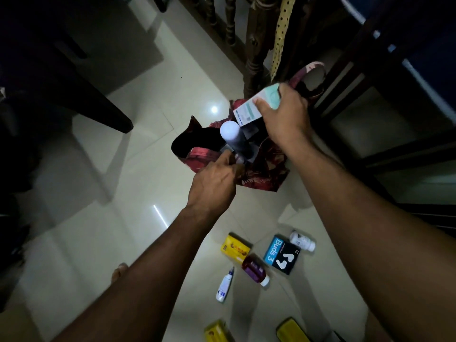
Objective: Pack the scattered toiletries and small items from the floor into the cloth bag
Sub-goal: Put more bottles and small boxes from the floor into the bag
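A home, glossy pale tiled floor (103,230), turned wooden furniture legs (254,45), dark chair (370,107), dim light

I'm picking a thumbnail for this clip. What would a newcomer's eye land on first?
The right hand gripping a pale green and white carton over the open dark red patterned cloth bag, where a white-capped grey bottle pokes out. Next, the blue and black earbuds box on the glossy white tiled floor.

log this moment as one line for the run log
right hand grips teal box over cloth bag | left hand holds bag rim | grey bottle in bag | buds box, soaps, bottles on floor
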The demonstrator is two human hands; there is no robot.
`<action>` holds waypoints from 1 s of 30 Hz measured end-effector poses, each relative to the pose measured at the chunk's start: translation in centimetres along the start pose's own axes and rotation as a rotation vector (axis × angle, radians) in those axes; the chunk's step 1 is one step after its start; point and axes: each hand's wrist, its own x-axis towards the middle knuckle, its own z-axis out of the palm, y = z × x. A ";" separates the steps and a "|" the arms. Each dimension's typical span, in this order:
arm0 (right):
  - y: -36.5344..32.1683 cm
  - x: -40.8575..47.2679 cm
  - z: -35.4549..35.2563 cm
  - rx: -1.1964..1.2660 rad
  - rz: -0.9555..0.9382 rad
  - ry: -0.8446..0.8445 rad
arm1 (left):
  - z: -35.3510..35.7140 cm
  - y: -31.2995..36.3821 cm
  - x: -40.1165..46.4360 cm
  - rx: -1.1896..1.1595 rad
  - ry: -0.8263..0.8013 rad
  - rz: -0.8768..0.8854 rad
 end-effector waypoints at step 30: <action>15.6 -19.2 -9.4 0.105 0.267 -0.246 | 4.3 3.2 -10.0 -0.172 -0.346 0.064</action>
